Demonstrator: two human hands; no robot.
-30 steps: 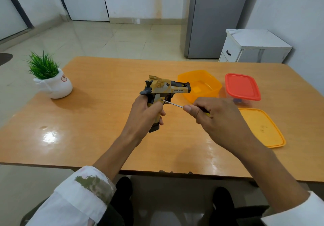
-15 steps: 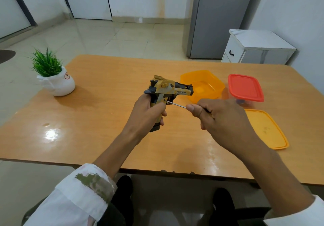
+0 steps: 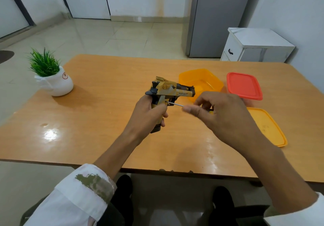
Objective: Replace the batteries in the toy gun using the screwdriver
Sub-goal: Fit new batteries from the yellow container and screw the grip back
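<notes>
Above the middle of the wooden counter, the toy gun is held upright in the air, its barrel pointing to the right toward the open orange container. The left hand is wrapped around the gun's grip: the fingers curl across the front of the grip below the trigger area, and the black base of the grip sticks out beneath the hand, clear of the counter. The slide and rear sight rise above the hand, uncovered.

Just right of the gun, the right hand holds the screwdriver. Its thin metal shaft runs nearly level from the hand to the side of the gun's frame, where the tip meets a spot just above the left hand's top finger. The right-hand fingers are pinched narrowly around the handle, which is almost wholly hidden; only a sliver of dark and yellow shows under the hand. The thumb is blurred.

Beyond the gun, the orange container sits on the counter, with a red-lidded container just to its right. An orange lid lies flat, right of the right hand. Well to the left of the gun, a small green plant in a white pot stands near the counter's edge.
</notes>
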